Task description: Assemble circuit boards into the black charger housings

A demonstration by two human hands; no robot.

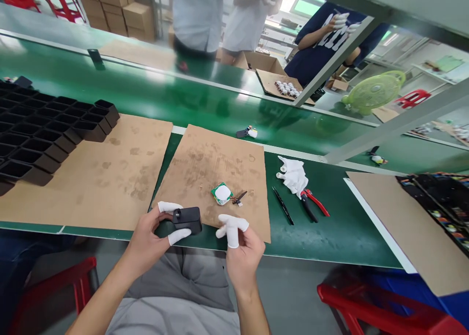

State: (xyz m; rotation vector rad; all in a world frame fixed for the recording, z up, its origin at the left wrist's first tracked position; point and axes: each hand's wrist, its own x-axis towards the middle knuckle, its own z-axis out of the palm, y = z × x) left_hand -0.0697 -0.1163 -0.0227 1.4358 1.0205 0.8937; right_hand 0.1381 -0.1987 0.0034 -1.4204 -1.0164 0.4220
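My left hand (148, 240), with white finger cots on its thumb and a finger, grips a small black plastic case (187, 219) above the table's front edge. To its right my right hand (240, 244), also in white finger cots, has its fingertips drawn together; whatever they may pinch is hidden. Just beyond the hands, on a cardboard sheet (220, 152), lies a green circuit board with a round white top (223, 193). Short wires run from it to a small dark strip (240, 197).
Black box-shaped cases (40, 135) stand in rows at left. On the right lie black tweezers (283, 205), red-and-black pliers (314, 204) and white gloves (293, 175). A small assembly (247, 132) rests on the green belt (146, 88). People stand across it.
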